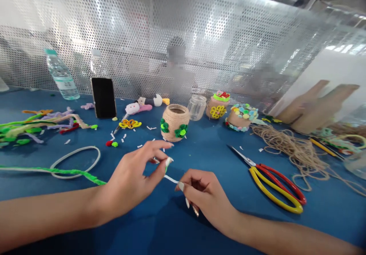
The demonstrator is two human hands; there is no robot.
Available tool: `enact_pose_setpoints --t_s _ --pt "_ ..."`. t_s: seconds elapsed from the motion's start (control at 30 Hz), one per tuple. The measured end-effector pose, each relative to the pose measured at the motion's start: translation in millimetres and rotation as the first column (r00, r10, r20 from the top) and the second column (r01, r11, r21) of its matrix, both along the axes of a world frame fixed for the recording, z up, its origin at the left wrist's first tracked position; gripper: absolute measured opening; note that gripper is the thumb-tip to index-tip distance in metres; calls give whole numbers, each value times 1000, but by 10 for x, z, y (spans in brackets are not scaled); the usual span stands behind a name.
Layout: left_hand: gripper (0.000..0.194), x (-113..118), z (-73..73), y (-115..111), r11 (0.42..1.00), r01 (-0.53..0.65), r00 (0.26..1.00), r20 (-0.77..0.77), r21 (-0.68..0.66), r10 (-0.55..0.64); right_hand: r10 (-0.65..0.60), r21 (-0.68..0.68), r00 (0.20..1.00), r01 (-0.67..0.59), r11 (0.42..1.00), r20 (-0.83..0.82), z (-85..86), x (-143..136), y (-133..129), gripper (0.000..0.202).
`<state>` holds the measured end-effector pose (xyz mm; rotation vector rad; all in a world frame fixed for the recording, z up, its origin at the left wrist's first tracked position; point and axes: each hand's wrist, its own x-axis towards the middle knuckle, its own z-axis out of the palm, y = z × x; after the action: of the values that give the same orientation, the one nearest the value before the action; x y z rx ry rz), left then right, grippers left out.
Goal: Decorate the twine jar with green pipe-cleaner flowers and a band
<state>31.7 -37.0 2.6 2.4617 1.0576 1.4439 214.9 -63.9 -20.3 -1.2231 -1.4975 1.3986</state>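
Observation:
My left hand [143, 167] pinches a thin white strip between thumb and index finger, with a bit of green at the fingertips. The strip [172, 179] stretches slantwise to my right hand [203, 196], whose thumb and index finger are closed on its other end. Behind my left wrist, a fuzzy green pipe cleaner [82, 174] runs off to the left, crossing a loop of white cord [97, 157]. Just beyond my fingers stands a twine-wrapped jar [173, 117] bearing green flowers. To the right lie scissors [274, 184] with red and yellow handles, blades slightly apart.
Pipe cleaners [42, 123] lie at left, near a propped phone [103, 98] and a water bottle [63, 77]. Decorated jars [217, 108], a clear jar [197, 108] and loose twine [288, 148] are at right. White scraps dot the blue table. A perforated metal screen [128, 37] stands behind.

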Motion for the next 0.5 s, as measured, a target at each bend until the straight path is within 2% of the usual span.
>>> enact_pose_setpoints --t_s 0.07,0.13,0.2,0.27,0.33,0.4,0.5 --pt "17 -36 173 64 999 -13 989 147 -35 18 -29 58 999 26 998 43 17 11 4 14" --pt "19 -107 398 130 996 -16 948 316 -88 43 -40 118 996 30 993 77 32 29 -2 13" --pt "20 -208 643 180 990 -6 869 489 -143 76 -42 167 993 24 986 107 43 48 -20 12" --pt "24 -310 864 202 993 -9 792 606 -115 77 -26 189 993 3 982 117 64 54 -47 13" --pt "25 -377 1027 191 998 -8 775 631 -59 43 6 202 994 -27 979 106 119 37 -65 17" --pt "23 -379 1134 160 1000 7 804 595 -3 -4 35 242 996 -53 969 78 238 -14 -60 23" --pt "18 -268 1243 116 996 18 857 511 89 -61 30 403 998 -51 914 58 568 -158 12 27"
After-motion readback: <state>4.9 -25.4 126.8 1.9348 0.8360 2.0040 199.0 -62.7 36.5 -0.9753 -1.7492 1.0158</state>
